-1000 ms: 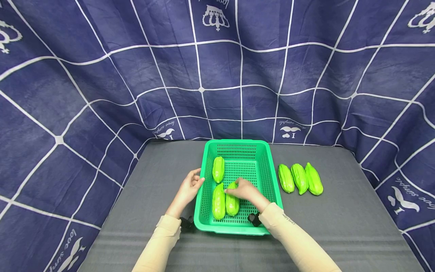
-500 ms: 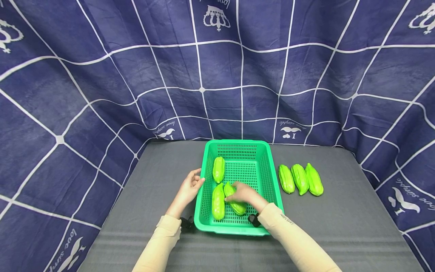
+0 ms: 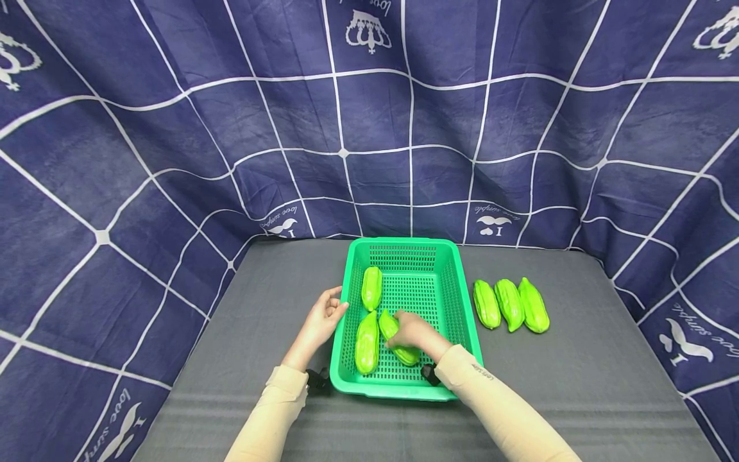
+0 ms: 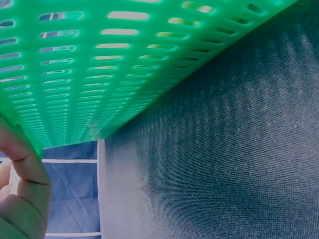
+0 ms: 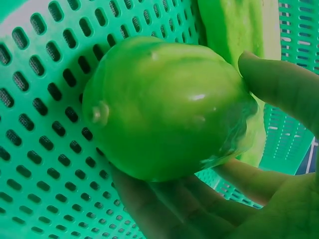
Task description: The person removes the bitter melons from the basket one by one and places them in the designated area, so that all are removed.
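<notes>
My right hand (image 3: 418, 335) reaches into a green slotted plastic basket (image 3: 398, 390) and holds a light-green bitter melon (image 3: 388, 324), which lies slanted near the basket's front. In the right wrist view its rounded, glossy end (image 5: 159, 109) faces the camera, with the thumb (image 5: 279, 82) on one side and the fingers on the other. A second bitter melon (image 3: 367, 346) lies just left of it, and a third (image 3: 372, 289) is farther back along the left wall. My left hand (image 3: 320, 321) grips the basket's left rim, fingers bent beside the slotted wall (image 4: 99, 59).
Three more bitter melons lie side by side on the grey cloth right of the basket: a left one (image 3: 487, 304), a middle one (image 3: 510, 304) and a right one (image 3: 534, 307). A blue curtain (image 3: 439, 179) with white lines hangs behind the grey table (image 3: 277, 276).
The right hand has turned the held bitter melon from upright in view to slanted, its near end swinging right. The neighbouring front bitter melon has shifted slightly left. The left hand has stayed put.
</notes>
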Motion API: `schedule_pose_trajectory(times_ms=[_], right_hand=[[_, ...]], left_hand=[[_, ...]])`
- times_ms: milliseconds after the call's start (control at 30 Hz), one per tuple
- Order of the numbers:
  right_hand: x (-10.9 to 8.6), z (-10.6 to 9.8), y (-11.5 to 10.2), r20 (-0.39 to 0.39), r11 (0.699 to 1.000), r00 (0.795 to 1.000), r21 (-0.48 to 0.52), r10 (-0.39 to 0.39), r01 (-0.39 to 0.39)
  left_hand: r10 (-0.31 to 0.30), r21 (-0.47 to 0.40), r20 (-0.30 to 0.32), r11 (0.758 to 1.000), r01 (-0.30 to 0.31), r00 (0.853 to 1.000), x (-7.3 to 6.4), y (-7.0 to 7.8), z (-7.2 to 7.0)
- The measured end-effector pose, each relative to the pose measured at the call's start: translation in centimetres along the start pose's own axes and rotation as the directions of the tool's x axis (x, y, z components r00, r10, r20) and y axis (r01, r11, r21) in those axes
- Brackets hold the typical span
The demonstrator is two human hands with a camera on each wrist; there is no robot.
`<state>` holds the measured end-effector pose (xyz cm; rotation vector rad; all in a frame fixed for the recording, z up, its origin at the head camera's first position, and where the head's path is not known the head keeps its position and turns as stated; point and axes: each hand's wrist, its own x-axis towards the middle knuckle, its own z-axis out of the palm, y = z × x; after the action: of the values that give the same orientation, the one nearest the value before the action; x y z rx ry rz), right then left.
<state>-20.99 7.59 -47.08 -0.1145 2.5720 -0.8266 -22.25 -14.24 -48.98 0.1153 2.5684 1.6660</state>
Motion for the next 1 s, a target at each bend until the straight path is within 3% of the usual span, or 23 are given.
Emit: schedule_pose_trajectory(times_ms=[333, 500, 1000], right_hand=[[0.0, -0.2, 0.2, -0.027, 1.000, 1.000, -0.001, -0.016, 0.016], [-0.2, -0.8, -0.1, -0.052, 0.999, 0.998, 0.024, -0.034, 0.035], [-1.3, -4.2, -1.0, -0.197, 0.980, 0.980, 0.187, -0.029, 0.067]], left_hand=[[0.000, 0.001, -0.002, 1.000, 0.000, 1.000, 0.1, -0.3, 0.1], [0.008, -0.004, -0.002, 1.000, -0.008, 1.000, -0.2, 0.3, 0.0], [0.009, 0.003, 0.002, 1.000, -0.009, 1.000, 0.1, -0.4, 0.0]])
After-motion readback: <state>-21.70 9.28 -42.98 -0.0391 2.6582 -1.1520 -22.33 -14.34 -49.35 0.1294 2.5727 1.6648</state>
